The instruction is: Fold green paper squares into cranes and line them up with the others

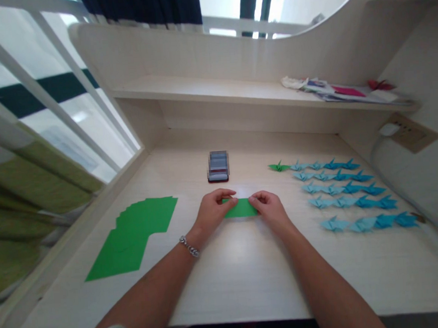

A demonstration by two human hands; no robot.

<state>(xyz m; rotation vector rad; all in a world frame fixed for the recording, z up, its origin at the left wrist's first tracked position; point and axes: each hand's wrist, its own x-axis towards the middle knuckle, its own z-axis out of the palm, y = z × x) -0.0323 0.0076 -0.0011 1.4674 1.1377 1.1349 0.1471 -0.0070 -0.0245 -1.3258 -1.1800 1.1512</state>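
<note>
A green paper (241, 210), folded into a narrow rectangle, is held low over the middle of the desk. My left hand (215, 206) pinches its upper left corner between thumb and fingers. At the opposite end, my right hand (270, 205) grips the upper right corner the same way. Fanned-out green paper sheets (134, 235) lie to the left of my left arm. Beyond my hands is a phone (218, 166), its screen blurred out. One green paper crane (278, 167) sits at the back right, beside rows of blue paper cranes (350, 188).
A shelf (214, 92) runs along the back of the desk, with papers and a red folded piece (381, 84) at its right end. A wall socket (414, 131) with a white plug and cable is on the right. White rails and a green cloth (37, 196) border the left side.
</note>
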